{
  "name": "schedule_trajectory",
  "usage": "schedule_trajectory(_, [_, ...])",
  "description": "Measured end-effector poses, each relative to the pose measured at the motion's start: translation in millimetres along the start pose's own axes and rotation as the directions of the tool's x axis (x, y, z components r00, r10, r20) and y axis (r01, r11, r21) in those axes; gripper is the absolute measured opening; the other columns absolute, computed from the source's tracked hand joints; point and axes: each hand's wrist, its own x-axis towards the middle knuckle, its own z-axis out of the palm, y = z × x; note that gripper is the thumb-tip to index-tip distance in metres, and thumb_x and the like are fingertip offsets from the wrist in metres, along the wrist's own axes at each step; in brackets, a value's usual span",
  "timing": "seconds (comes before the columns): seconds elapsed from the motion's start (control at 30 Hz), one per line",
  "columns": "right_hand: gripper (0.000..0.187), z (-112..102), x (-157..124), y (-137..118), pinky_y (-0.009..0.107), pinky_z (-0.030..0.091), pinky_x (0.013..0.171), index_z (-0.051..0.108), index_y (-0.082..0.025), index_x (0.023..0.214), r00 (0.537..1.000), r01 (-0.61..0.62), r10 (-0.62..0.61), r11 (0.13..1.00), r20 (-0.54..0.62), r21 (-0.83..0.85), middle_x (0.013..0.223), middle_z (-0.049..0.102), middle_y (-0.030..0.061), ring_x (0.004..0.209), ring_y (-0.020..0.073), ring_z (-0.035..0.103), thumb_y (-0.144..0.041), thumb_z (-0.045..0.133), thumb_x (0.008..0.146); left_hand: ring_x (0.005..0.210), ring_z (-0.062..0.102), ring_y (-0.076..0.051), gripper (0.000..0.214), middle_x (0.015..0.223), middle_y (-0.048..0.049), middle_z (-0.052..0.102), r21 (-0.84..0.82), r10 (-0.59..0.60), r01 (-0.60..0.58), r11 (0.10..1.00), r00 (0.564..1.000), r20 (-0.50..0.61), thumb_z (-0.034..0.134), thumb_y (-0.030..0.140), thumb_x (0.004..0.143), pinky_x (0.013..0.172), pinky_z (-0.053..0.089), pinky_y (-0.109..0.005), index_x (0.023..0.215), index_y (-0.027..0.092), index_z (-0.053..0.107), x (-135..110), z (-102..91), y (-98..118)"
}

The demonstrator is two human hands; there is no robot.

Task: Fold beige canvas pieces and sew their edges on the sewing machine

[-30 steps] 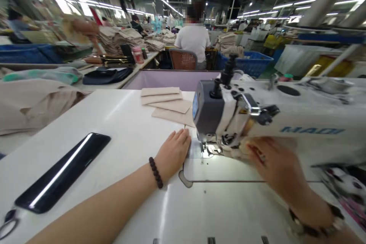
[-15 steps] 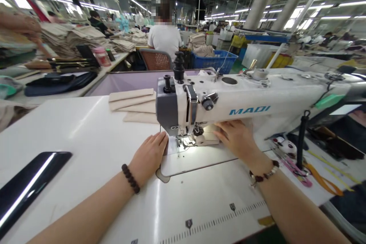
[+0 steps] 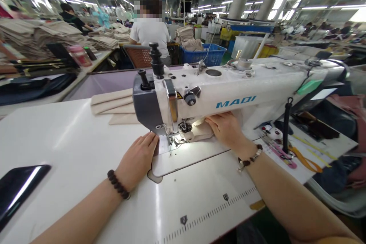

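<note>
A white sewing machine [image 3: 206,87] stands in front of me, its lamp lighting the presser foot [image 3: 180,140]. To the right of the foot, beneath the machine arm, lies a beige fabric piece [image 3: 202,131]. My right hand [image 3: 225,127] has its fingers closed on that fabric's right side; some fingertips are hidden behind it and the arm. On the left of the needle area, my left hand [image 3: 139,155] rests low on the table, fingers extended side by side, fingertips near the machine head. No cloth shows in it.
Folded beige fabric strips [image 3: 113,105] lie behind the machine head. A dark glossy phone-like slab [image 3: 23,190] is at the table's left. Scissors with pink handles [image 3: 278,154] and an orange strap [image 3: 305,159] lie right. A person in white [image 3: 151,36] sits ahead beside a blue basket [image 3: 204,54].
The view has swung right, so everything sits further left in the picture. Both hands keep nearly the same places beside the machine; the fabric near my right hand looks slightly more bunched.
</note>
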Motion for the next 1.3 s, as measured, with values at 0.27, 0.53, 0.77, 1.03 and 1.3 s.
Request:
schedule_trajectory(0.27, [0.022,-14,4,-1,0.028,0.043,0.077,0.068,-0.018,0.088,0.992,-0.095,0.087,0.991,0.088,0.095,0.087,0.069,0.0058,0.086,0.0207,0.061,-0.021,0.046,0.087,0.099,0.057,-0.025,0.037,0.107,-0.017,0.06,0.062,0.058,-0.055,0.997,0.997,-0.054,0.03,0.007,0.082,0.089,0.047,-0.038,0.108,0.006,0.057,0,6.3,-4])
schedule_trajectory(0.53, [0.032,-12,6,6,0.024,0.043,0.076,0.066,-0.015,0.093,0.978,-0.196,0.182,0.968,0.1,0.159,0.096,0.069,0.0059,0.09,0.0177,0.061,-0.023,0.035,0.093,0.103,0.056,-0.026,0.042,0.113,-0.0207,0.057,0.117,0.106,-0.105,0.988,0.994,-0.006,0.028,0.006,0.081,0.093,0.045,-0.038,0.113,-0.001,0.054,0,14.8,-10])
schedule_trajectory(0.77, [0.027,-37,-13,3,0.027,0.039,0.066,0.063,-0.014,0.087,0.982,-0.174,0.165,0.98,0.094,0.097,0.086,0.066,0.0081,0.079,0.0188,0.059,-0.022,0.038,0.091,0.103,0.057,-0.027,0.039,0.118,-0.0198,0.056,0.128,0.145,-0.147,0.981,0.989,0.025,0.029,0.008,0.084,0.09,0.046,-0.043,0.112,0.004,0.055,-6,-7.0,-2])
schedule_trajectory(1.03, [0.019,-90,-101,-64,0.026,0.034,0.055,0.057,-0.017,0.072,0.946,-0.032,-0.036,0.978,0.323,0.205,0.07,0.058,0.0032,0.061,0.0148,0.052,-0.009,0.043,0.082,0.123,0.041,-0.024,0.048,0.132,-0.0179,0.043,-0.151,0.327,-0.36,0.921,0.923,-0.201,0.044,0.015,0.086,0.097,0.042,-0.041,0.132,0.01,0.031,-30,-48.5,80])
schedule_trajectory(1.3, [0.036,-100,-118,-73,0.021,0.042,0.087,0.061,-0.017,0.105,0.784,-0.142,-0.329,0.731,0.527,0.668,0.104,0.065,0.0034,0.097,0.016,0.059,-0.025,0.069,0.071,0.091,0.061,-0.014,0.023,0.097,-0.006,0.066,-0.513,0.488,-0.38,0.77,0.869,0.088,0.039,0.008,0.083,0.085,0.048,-0.025,0.093,0.017,0.058,-52,-55.1,78])
